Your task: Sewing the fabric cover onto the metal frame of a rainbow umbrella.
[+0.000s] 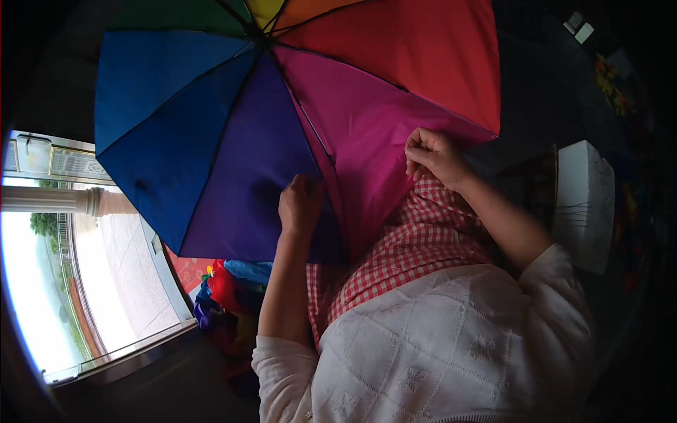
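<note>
An opened rainbow umbrella [215, 151] fills the upper middle, its ribs and central hub showing, with blue, purple, pink, red, orange, yellow and green panels. Over the purple panel, close to the seam with the pink one, my left hand [300, 204] is closed; whatever its fingers hold is hidden. My right hand [434, 156] pinches thumb against fingers in front of the pink panel's outer part. Anything in that pinch is too small to make out. The pink cloth lies in folds between the two hands, above a red-and-white checked cloth [416, 236] over my lap.
Bunched colourful fabric [229, 285] lies left of my left forearm, by a red surface. A bright doorway [127, 261] opens at the far left. To the right stands a white block-like object [585, 204]; small white pieces [583, 32] lie at the upper right.
</note>
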Tool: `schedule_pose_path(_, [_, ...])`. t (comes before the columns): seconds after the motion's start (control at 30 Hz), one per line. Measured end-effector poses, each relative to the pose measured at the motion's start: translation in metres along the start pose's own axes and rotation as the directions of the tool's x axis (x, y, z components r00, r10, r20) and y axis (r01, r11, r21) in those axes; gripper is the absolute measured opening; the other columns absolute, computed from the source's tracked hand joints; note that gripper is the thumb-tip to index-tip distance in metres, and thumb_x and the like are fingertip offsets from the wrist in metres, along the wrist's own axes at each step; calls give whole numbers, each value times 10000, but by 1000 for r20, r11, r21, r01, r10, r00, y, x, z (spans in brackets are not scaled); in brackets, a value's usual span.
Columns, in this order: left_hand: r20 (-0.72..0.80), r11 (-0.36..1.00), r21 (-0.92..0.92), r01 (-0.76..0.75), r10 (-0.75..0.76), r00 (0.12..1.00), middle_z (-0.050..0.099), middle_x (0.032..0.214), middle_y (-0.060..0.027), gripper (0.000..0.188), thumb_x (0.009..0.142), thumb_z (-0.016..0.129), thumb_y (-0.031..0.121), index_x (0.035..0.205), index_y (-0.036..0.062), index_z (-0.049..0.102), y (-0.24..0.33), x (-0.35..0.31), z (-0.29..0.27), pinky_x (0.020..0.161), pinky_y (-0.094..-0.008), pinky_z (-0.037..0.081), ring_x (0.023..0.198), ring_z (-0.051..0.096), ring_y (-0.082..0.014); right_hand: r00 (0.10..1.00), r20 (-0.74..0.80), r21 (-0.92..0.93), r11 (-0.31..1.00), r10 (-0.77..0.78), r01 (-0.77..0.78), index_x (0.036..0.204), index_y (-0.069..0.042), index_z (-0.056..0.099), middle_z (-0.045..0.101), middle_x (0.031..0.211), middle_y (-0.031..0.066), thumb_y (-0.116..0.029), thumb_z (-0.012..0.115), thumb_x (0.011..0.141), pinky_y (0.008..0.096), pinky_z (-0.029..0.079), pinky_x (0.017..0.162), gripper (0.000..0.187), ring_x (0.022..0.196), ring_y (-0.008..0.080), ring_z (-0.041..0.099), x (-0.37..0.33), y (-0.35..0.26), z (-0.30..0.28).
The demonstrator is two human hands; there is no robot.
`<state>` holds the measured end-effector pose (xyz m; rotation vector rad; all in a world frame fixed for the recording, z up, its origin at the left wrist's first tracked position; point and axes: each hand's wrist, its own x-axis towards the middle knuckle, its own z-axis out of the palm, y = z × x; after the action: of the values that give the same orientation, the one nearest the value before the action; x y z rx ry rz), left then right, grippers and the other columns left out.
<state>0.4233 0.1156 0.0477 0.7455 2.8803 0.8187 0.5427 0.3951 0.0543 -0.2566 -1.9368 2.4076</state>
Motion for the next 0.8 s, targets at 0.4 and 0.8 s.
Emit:
schedule_pose_path(0.4, [-229, 990, 102, 92, -67, 971, 632, 779, -151, 257, 758, 667, 275, 774, 42, 559, -23, 63, 12, 647, -448, 482, 730, 617, -371, 987, 151, -395, 913, -48, 104, 795, -44, 530, 600, 715, 57, -34, 584, 846, 258, 509, 542, 75, 637, 145, 609, 35, -42, 72])
schedule_pose_path(0.8, [-165, 985, -151, 79, -104, 981, 619, 728, -155, 205, 813, 627, 223, 765, 37, 555, -34, 59, -3, 623, -427, 476, 681, 608, -359, 862, 416, -874, 134, -289, 467, 742, -28, 561, 565, 777, 127, -38, 585, 750, 393, 517, 646, 28, 711, 295, 614, 77, -69, 108])
